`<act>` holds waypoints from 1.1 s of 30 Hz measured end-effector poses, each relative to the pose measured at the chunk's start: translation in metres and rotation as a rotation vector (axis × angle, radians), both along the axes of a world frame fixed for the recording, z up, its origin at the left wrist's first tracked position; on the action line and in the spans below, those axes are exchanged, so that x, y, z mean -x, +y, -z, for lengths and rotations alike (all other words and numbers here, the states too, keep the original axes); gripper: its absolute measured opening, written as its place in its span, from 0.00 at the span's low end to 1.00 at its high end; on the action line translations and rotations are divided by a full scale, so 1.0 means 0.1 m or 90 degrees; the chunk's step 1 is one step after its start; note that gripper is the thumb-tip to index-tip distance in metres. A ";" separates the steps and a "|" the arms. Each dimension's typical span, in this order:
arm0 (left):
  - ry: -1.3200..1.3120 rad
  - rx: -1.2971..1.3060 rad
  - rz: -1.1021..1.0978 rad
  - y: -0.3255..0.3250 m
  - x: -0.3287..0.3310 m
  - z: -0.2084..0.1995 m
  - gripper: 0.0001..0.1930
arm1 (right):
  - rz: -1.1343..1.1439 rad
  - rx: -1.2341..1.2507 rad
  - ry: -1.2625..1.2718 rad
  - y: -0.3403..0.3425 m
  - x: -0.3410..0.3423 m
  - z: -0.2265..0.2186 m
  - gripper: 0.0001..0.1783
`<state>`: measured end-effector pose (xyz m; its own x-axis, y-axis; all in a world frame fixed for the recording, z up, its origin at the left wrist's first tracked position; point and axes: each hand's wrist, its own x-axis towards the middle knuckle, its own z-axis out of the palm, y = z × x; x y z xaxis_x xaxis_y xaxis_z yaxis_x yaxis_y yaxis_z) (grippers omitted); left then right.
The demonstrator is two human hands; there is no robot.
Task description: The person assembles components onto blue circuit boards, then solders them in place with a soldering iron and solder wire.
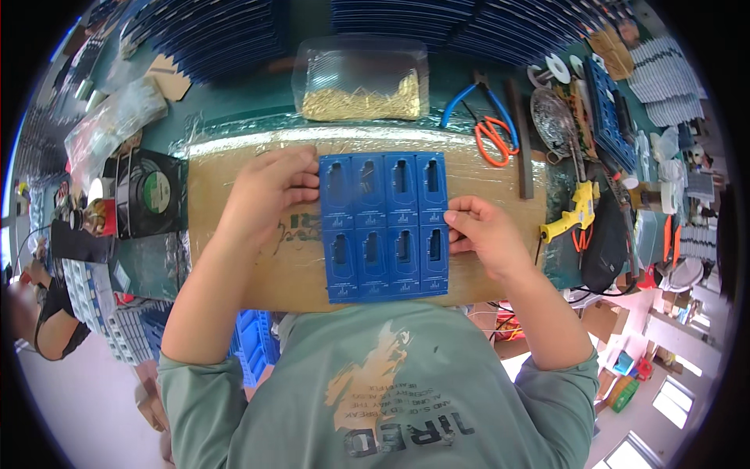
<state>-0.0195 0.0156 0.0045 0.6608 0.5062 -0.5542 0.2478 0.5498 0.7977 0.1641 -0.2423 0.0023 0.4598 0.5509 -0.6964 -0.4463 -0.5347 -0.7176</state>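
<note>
A blue circuit board panel point(388, 223), divided into several matching sections with dark cut-out slots, lies in front of me on the brown work surface. My right hand point(488, 234) pinches the panel's right edge, the thumb on top and the other fingers partly hidden. Along the upper left edge, my left hand point(277, 187) has its fingers curled against the panel. Just behind the panel is a clear plastic box point(361, 62) with a heap of small gold-coloured pieces point(359, 104) in it.
To the right lie blue-handled pliers point(500, 109), orange-handled scissors point(492, 141), a dark bar point(520, 141) and a yellow glue gun point(574, 213). At left stands a black fan point(148, 194). Rows of blue panels point(211, 35) line the back.
</note>
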 end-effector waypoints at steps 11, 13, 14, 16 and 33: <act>0.040 -0.059 0.020 -0.02 -0.08 -0.08 0.19 | -0.015 -0.022 -0.038 -0.06 -0.03 0.08 0.12; 0.061 -0.041 0.067 0.04 -0.10 -0.09 0.17 | -0.009 -0.022 -0.036 -0.05 -0.03 0.08 0.12; 0.061 -0.041 0.067 0.06 -0.11 -0.10 0.17 | -0.014 -0.023 -0.038 -0.05 -0.02 0.08 0.11; 0.112 -0.036 0.097 0.09 -0.15 -0.12 0.15 | -0.017 -0.024 -0.040 -0.05 -0.02 0.07 0.11; 0.250 -0.151 0.268 0.26 -0.40 -0.19 0.07 | -0.007 -0.034 -0.017 -0.03 0.00 0.04 0.10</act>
<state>0.0209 0.0418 0.0237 0.6006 0.3856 -0.7004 0.7042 0.1598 0.6918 0.1641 -0.2452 -0.0017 0.4711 0.5918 -0.6541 -0.4214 -0.5004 -0.7563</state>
